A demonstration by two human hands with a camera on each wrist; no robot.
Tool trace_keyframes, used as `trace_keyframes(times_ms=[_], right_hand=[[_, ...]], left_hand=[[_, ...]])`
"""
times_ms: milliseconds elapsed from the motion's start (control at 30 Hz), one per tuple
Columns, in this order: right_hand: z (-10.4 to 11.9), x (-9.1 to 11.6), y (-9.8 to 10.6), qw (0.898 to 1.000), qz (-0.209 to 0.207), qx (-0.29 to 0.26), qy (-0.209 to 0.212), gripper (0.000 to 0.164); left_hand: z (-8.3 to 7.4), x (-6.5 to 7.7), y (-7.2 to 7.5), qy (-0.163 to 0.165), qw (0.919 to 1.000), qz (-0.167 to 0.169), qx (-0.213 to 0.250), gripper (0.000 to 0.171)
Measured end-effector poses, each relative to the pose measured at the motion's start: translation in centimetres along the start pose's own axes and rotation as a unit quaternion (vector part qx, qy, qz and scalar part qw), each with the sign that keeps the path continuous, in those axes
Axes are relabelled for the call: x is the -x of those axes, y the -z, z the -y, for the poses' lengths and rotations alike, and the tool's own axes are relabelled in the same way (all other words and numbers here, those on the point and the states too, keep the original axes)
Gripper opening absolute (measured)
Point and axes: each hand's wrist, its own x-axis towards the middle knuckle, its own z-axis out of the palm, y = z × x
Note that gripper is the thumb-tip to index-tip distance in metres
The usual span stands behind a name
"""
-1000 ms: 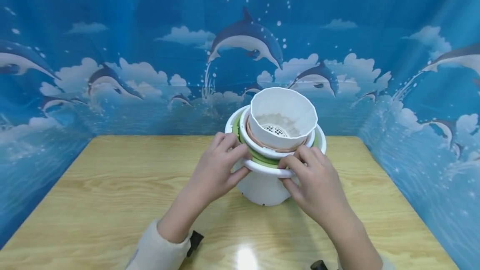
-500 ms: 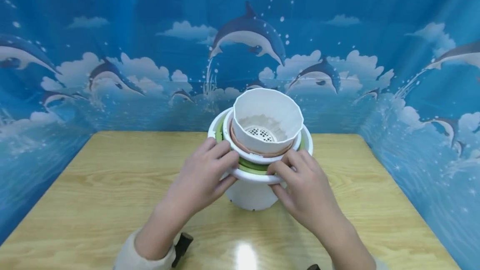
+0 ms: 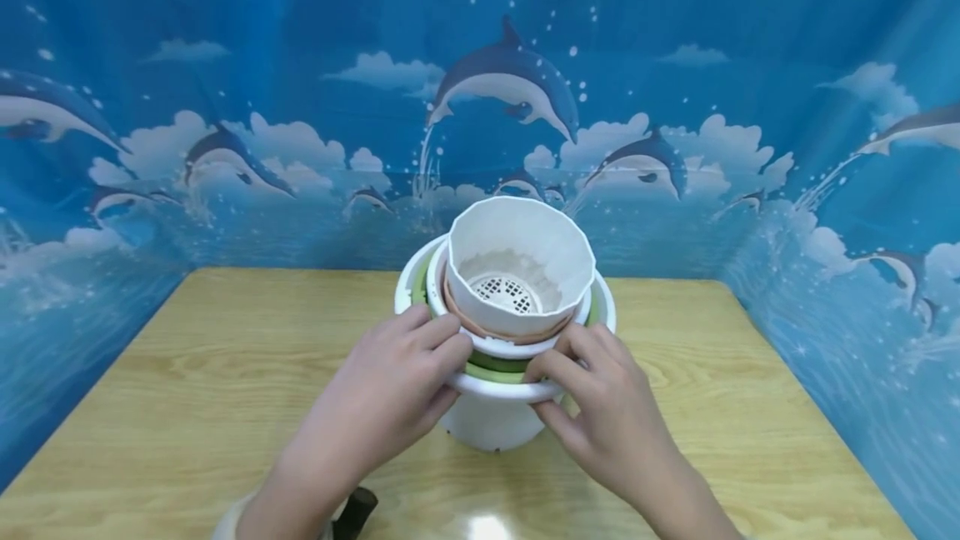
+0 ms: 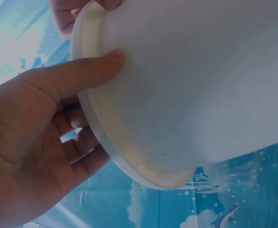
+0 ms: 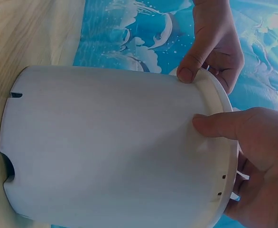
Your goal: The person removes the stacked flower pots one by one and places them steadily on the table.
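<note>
A stack of nested flower pots stands over the middle of the table. Its outermost piece is a tall white pot [image 3: 491, 425] with a thick rolled rim. Inside it sit green pots [image 3: 497, 368], a smaller white rim, a terracotta-coloured pot [image 3: 512, 335] and, on top, a white faceted pot [image 3: 517, 236] with a gridded drain hole and brownish stains. My left hand [image 3: 393, 377] grips the outer white rim at front left, thumb under and fingers over it. At front right my right hand [image 3: 600, 402] pinches the same rim, its thumb [image 5: 215, 124] against the outer wall.
The wood-grain table [image 3: 225, 390] spreads around the stack. A blue curtain [image 3: 337, 123] printed with dolphins and clouds encloses the back and both sides. A dark piece of the wrist gear [image 3: 355, 513] shows by the left wrist.
Both hands have drawn the whole pot stack left and nearer to the person, keeping their grip on the outer rim. The nested order stays the same.
</note>
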Motion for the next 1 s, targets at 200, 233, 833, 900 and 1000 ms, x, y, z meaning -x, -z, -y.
trace_keyframes(times_ms=[200, 233, 833, 900, 1000], right_hand=[[0.7, -0.2, -0.3, 1.0, -0.015, -0.009, 0.011, 0.023], [0.8, -0.2, -0.4, 1.0, -0.016, -0.011, 0.014, 0.023], [1.2, -4.1, 2.7, 0.985, -0.117, -0.125, 0.014, 0.029], [0.9, -4.7, 2.2, 0.99, -0.07, -0.118, 0.013, 0.026], [0.4, -5.2, 0.9, 0.992, -0.042, -0.112, 0.032, 0.017]], left_hand=[[0.1, 0.6, 0.6, 0.005, 0.9999, 0.012, -0.007, 0.028], [0.2, 0.7, 0.7, 0.004, 0.9999, 0.013, -0.01, 0.027], [0.8, 2.1, 2.7, -0.007, 0.9981, 0.056, 0.024, 0.025], [0.8, 2.1, 2.7, -0.007, 0.9979, 0.061, 0.023, 0.025], [0.7, 2.2, 2.8, -0.005, 0.9978, 0.065, 0.016, 0.024]])
